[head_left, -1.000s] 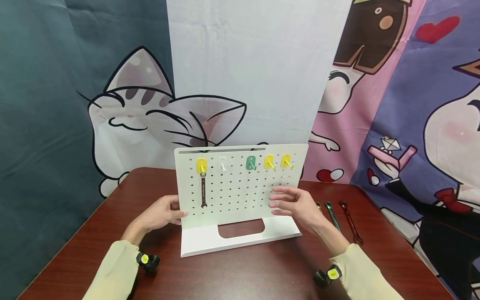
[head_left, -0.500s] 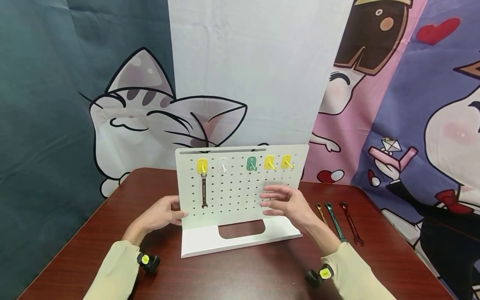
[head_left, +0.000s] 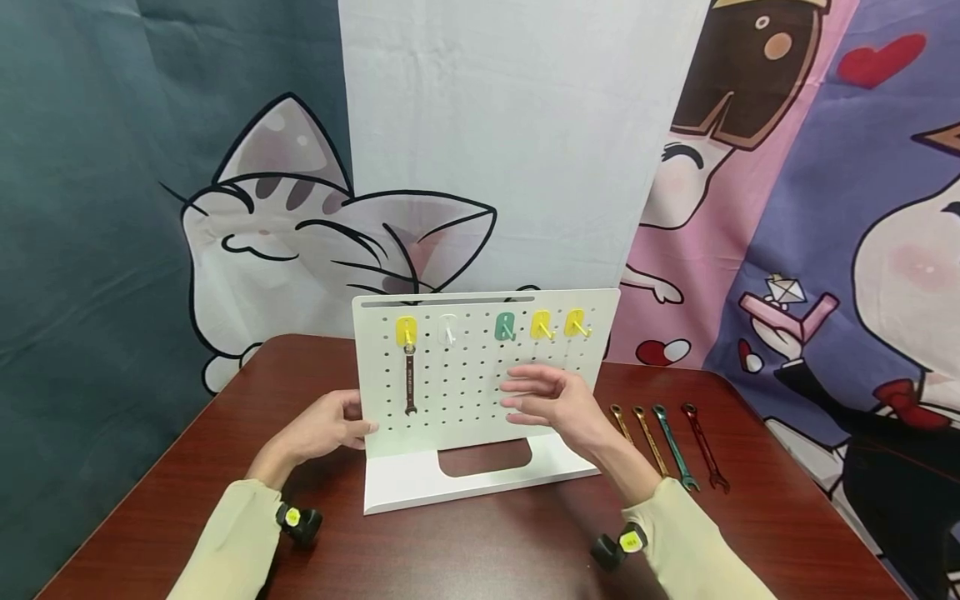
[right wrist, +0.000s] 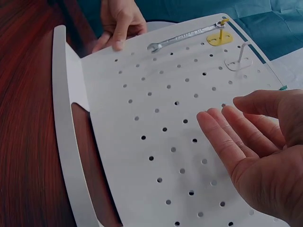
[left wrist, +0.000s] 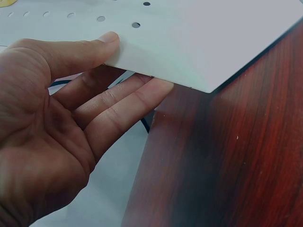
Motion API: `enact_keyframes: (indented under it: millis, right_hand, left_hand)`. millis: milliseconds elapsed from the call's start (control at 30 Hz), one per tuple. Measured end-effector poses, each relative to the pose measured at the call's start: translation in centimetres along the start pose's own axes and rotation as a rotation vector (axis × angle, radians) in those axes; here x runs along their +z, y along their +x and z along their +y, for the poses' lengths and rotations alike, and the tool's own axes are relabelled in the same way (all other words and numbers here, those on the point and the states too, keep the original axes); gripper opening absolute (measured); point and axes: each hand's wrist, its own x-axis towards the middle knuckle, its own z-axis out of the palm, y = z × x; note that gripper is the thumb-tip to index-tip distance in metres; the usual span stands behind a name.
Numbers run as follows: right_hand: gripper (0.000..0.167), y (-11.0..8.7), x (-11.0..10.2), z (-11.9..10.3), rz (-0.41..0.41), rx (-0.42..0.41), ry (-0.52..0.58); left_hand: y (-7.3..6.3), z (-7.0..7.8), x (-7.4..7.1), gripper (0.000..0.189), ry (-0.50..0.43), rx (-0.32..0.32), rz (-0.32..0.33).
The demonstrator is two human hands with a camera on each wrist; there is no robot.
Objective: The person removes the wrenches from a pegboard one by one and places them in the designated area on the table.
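A white pegboard stand (head_left: 472,392) stands upright on the table. My left hand (head_left: 330,423) pinches its left edge, the thumb on the front face and the fingers behind, as the left wrist view also shows at the board (left wrist: 189,52). In front of the board's right half hovers my right hand (head_left: 551,408), fingers extended and holding nothing. A wrench (head_left: 409,379) hangs from the leftmost yellow hook (head_left: 407,331); it looks silvery in the right wrist view, where the same wrench (right wrist: 184,36) shows. Further along are a white hook (head_left: 447,331), a green hook (head_left: 506,326) and two yellow hooks (head_left: 577,322).
Several wrenches lie on the brown table (head_left: 465,558) right of the board: two gold ones, a green wrench (head_left: 675,447) and a red wrench (head_left: 705,447). My right forearm partly covers the gold wrenches. A cartoon-printed cloth (head_left: 517,150) hangs behind the table.
My right hand has moved left across the front of the board, uncovering more of the gold wrenches. My left hand has kept its hold on the board's edge.
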Motion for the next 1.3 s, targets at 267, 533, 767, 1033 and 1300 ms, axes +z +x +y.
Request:
enact_keyframes:
  millis: [267,533,767,1033,1300]
  right_hand:
    - [0.054,0.4,0.7,-0.2,-0.028,-0.003,-0.002]
    - [0.052,0.8,1.1,-0.2,-0.033,-0.007,-0.018]
    - [0.053,0.9,1.6,-0.2,-0.031,-0.008,0.007]
    - [0.053,1.1,2.0,-0.2,-0.044,-0.007,-0.001]
    - [0.054,1.4,2.3,-0.1,-0.054,-0.017,0.006]
  left_hand:
    - [0.0,0.1,-0.1,0.048,-0.003,0.010,-0.003]
    - [0.1,0.0,-0.1,0.048,-0.002,0.010,0.000]
    - [0.1,-0.1,-0.1,0.048,-0.006,0.015,-0.001]
    - [0.1,0.0,0.0,0.049,-0.003,0.005,-0.002]
    - [0.1,0.0,-0.1,0.047,0.002,0.002,0.003]
